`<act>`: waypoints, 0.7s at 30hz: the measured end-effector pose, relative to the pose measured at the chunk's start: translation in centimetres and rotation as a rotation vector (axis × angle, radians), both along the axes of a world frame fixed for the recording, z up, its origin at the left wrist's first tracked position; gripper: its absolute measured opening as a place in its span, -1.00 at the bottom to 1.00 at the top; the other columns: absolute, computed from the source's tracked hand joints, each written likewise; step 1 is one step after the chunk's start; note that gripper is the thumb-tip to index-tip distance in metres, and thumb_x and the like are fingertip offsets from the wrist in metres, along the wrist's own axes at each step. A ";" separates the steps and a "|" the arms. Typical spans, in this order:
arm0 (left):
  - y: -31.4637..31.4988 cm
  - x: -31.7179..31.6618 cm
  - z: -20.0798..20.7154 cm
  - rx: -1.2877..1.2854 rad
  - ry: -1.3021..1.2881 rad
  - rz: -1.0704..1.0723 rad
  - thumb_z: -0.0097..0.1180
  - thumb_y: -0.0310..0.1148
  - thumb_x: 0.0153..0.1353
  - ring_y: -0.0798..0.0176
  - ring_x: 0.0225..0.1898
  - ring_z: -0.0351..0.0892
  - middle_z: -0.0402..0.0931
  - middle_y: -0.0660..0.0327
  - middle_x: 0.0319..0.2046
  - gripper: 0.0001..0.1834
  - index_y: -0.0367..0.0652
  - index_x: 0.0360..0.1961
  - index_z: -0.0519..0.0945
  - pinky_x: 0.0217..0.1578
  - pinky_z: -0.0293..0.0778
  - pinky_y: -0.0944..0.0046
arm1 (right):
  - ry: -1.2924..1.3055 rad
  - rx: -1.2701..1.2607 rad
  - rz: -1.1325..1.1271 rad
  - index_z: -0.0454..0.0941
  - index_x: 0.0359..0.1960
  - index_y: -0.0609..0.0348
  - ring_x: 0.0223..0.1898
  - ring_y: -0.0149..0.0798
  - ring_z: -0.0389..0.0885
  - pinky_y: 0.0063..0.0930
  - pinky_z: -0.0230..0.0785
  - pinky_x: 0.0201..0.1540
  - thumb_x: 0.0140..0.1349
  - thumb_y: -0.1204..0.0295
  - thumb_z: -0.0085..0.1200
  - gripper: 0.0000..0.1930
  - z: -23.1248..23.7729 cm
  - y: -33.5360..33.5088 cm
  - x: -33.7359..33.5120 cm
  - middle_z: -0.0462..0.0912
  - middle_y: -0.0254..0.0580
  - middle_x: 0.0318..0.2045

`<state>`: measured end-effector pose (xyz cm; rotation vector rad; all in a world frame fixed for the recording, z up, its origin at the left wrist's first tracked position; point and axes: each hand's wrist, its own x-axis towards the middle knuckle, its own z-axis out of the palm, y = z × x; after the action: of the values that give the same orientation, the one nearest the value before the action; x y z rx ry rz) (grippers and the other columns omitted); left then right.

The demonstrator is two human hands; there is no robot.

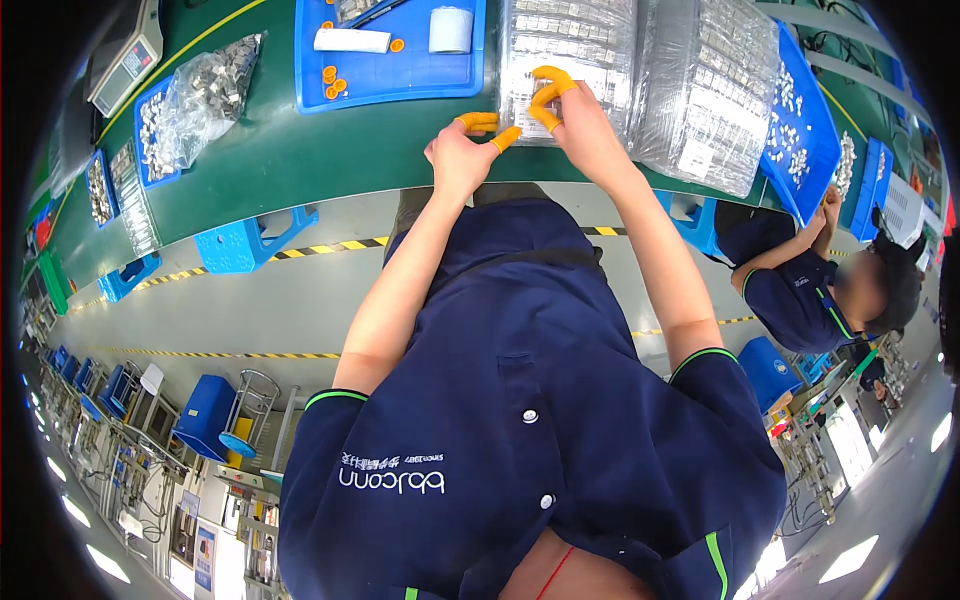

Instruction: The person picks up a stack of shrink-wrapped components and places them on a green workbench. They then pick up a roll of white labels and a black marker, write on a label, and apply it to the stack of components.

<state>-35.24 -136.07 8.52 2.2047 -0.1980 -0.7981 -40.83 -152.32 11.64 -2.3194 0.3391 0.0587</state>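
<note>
A clear plastic tray (570,45) with rows of small metal parts lies in front of me on the green table. At its near left corner, my left hand (464,158) has the thumb over the tray and the fingers against its left edge, gripping the corner. My right hand (588,128) is over the tray's near part, its fingers bent and spaced apart, with no part visible between them. Yellow finger cots cover fingertips on both hands. Another clear plastic tray (700,90) of similar parts, in film, stands directly to the right.
A blue tray (390,95) with white rolls and orange finger cots sits left of my hands. Farther left lie a bag of metal parts (215,95) and a scale (128,65). A blue bin (800,165) of small parts stands right, near a co-worker (815,290). Blue stools (245,245) are below the table.
</note>
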 end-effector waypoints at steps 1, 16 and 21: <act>0.0 0.0 -0.3 -0.012 0.005 0.008 0.35 -0.14 -0.18 0.31 -0.30 0.57 0.60 0.18 -0.38 -0.54 -0.24 -0.29 0.59 -0.20 0.43 0.34 | 0.028 0.103 -0.086 0.39 -0.16 0.35 -0.14 -0.01 0.38 -0.29 0.29 -0.06 0.05 0.50 0.05 -0.70 0.3 0.0 0.1 0.45 0.03 -0.23; -0.6 1.8 -0.4 -0.096 0.146 -0.021 0.35 -0.19 -0.14 0.34 -0.33 0.54 0.57 0.13 -0.38 -0.51 -0.39 -0.29 0.53 -0.27 0.43 0.40 | -0.165 -0.278 -0.251 0.40 -0.04 0.30 0.04 0.01 0.30 -0.21 0.20 0.05 -0.12 0.66 -0.09 -0.53 -0.5 4.8 -7.6 0.43 -0.03 -0.11; -1.3 2.0 -1.0 0.000 0.018 -0.035 0.32 -0.04 -0.18 0.34 -0.46 0.58 0.60 0.20 -0.52 -0.53 -0.25 -0.41 0.57 -0.32 0.43 0.37 | -0.117 -0.430 -0.176 0.48 -0.16 0.34 0.10 -0.07 0.27 -0.24 0.18 0.08 -0.12 0.62 -0.08 -0.61 -1.5 5.5 -8.1 0.43 -0.05 -0.06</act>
<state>-33.26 -137.33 7.51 2.1989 -0.2286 -0.8367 -48.96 -146.84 10.12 -2.6890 0.5372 -0.2605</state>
